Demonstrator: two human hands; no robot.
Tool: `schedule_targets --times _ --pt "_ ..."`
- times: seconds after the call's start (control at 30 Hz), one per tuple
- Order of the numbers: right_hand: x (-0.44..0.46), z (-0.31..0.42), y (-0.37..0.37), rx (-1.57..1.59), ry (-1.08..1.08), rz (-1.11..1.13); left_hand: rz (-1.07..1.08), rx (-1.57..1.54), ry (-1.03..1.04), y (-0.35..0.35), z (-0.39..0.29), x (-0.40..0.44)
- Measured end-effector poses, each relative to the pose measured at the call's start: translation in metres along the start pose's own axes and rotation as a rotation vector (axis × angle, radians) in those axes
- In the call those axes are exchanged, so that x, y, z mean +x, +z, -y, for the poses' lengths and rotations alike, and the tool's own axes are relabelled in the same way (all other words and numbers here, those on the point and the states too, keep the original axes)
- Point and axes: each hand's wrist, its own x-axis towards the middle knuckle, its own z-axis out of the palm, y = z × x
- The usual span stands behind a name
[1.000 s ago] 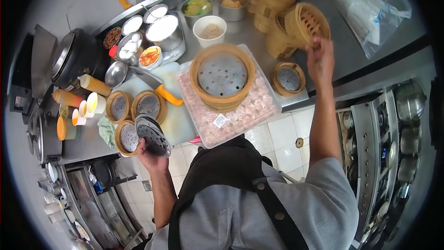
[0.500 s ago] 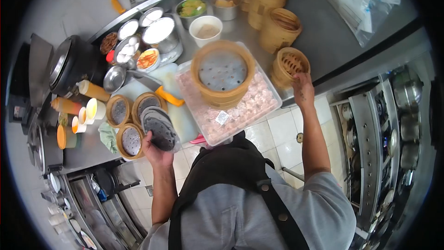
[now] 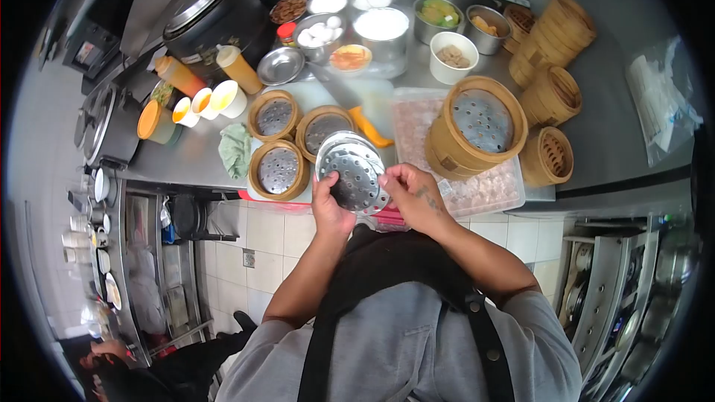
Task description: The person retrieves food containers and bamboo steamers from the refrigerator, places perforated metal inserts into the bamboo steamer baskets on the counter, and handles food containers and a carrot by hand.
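Note:
A small stack of round perforated metal discs is in my left hand, its thumb over the near left edge. My right hand pinches the right edge of the same discs between thumb and fingers. Just left of the stack sit three small bamboo steamer baskets, at the back, on the right and in front, each with a perforated disc inside. To my right, a larger bamboo steamer, topped with a perforated disc, stands on a plastic tray of pinkish food.
A knife with a yellow handle lies behind the discs. More bamboo steamers are stacked at right. Bowls, a tub of eggs, sauce bottles and a green cloth crowd the counter. Another person is at lower left.
My right hand has left the small bamboo basket at the right and come over to the discs. The left hand still holds them, now tilted more toward me. The view has turned.

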Motion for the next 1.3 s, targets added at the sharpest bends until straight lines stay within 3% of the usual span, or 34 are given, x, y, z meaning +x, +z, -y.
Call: schedule_targets --times 0.03,0.13,0.4,0.47,0.6,0.77,0.83,0.9,0.97,1.03,1.1,1.13,1.23,1.27,1.3 --pt "0.008 -0.001 0.007 0.059 0.097 0.007 -0.005 -0.009 0.015 0.004 -0.001 -0.001" --pt "0.013 0.007 0.019 -0.012 0.05 0.004 -0.07 0.008 0.126 0.003 -0.005 -0.002" --pt "0.027 0.011 0.024 -0.175 -0.035 0.065 -0.105 -0.04 0.094 -0.016 -0.008 -0.004" --pt "0.03 0.019 0.027 0.056 0.23 0.152 -0.078 -0.049 0.079 -0.018 -0.006 -0.004" --pt "0.039 0.015 0.025 0.022 0.266 0.247 -0.106 -0.045 0.035 -0.017 -0.005 -0.003" --pt "0.043 0.011 0.023 0.18 0.011 -0.025 -0.096 -0.136 -0.044 -0.018 -0.001 0.003" --pt "0.028 0.04 0.01 0.237 -0.001 -0.094 -0.076 -0.254 -0.19 -0.018 -0.003 0.005" --pt "0.003 0.073 -0.017 0.371 -0.327 -0.237 -0.119 -0.236 -0.151 -0.029 0.001 0.015" --pt "-0.016 0.108 -0.067 0.284 -0.596 -0.532 -0.081 -0.155 -0.106 -0.022 -0.006 0.011" --pt "-0.023 0.111 -0.139 0.285 -0.68 -0.804 0.028 -0.165 -0.115 -0.021 -0.013 0.011" --pt "-0.039 0.085 -0.214 0.168 -0.563 -1.068 0.044 -0.21 -0.105 -0.029 -0.017 0.01" --pt "-0.046 0.06 -0.249 0.135 -0.503 -1.116 0.112 -0.222 -0.112 -0.024 -0.02 0.008" --pt "-0.056 -0.061 -0.344 -0.085 -0.246 -1.268 0.031 -0.168 -0.099 -0.029 -0.02 0.01" --pt "-0.054 -0.076 -0.353 -0.082 -0.243 -1.273 0.033 -0.163 -0.102 -0.026 -0.018 0.011" --pt "-0.052 -0.093 -0.359 -0.106 -0.068 -1.233 0.03 -0.141 -0.107 -0.024 -0.017 0.011"
